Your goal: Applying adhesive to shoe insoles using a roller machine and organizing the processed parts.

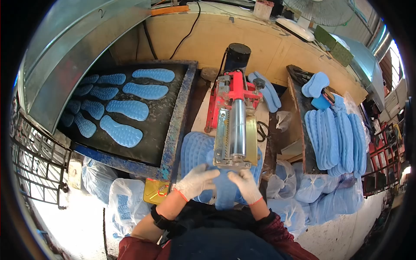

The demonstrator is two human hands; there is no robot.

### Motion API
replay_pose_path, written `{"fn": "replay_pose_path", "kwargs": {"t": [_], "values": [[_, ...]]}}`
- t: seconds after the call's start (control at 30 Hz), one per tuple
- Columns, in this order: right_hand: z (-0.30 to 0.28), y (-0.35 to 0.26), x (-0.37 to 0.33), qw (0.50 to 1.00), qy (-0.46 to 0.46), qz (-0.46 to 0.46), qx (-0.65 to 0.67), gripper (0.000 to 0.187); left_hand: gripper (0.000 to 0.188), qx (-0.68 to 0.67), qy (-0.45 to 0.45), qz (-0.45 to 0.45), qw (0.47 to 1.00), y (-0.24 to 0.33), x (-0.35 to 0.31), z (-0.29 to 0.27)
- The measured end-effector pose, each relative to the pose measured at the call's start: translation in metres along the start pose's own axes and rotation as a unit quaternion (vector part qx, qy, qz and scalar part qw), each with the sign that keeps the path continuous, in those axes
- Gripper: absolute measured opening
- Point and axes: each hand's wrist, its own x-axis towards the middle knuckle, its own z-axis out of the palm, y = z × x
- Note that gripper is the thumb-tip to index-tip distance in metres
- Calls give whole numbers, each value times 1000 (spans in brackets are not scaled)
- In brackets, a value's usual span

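Observation:
Both my hands wear white gloves and rest on a blue shoe sole [225, 187] lying just in front of a red machine with a steel roller [237, 128]. My left hand [196, 181] presses the sole's left side, fingers spread toward the roller's front edge. My right hand [247, 185] holds the sole's right side. Under this sole lies a stack of more blue soles [195, 149], fanned out to the left of the machine.
A dark conveyor tray [171, 130] at left carries several blue soles [121, 132] under a metal hood [82, 47]. At right a rack [303, 143] holds upright blue soles [333, 138]. Plastic bags of soles [125, 201] lie on the floor. A fan [320, 11] stands at the back.

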Motion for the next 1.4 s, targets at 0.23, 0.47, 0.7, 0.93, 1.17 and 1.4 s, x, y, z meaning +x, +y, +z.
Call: {"fn": "replay_pose_path", "kwargs": {"t": [0.23, 0.47, 0.7, 0.93, 1.17, 1.4], "values": [[-43, 62, 32, 887, 80, -151, -430, 19, 49, 397, 134, 335, 844, 70, 2, 25], [-34, 62, 33, 793, 122, -249, -542, 16, 44, 790, 145, 362, 473, 128, 48, 65], [-38, 65, 34, 767, 98, -246, -584, 16, 46, 834, 99, 365, 403, 117, 24, 76], [-37, 67, 31, 780, 87, -194, -588, 16, 56, 306, 3, 284, 909, 104, -30, 31], [31, -27, -36, 974, -215, -30, 66, 33, 71, 127, -47, 258, 957, 61, -51, 13], [14, -48, -46, 975, -217, -2, 54, 31, 79, 154, -68, 374, 912, 53, -63, 2]]}}
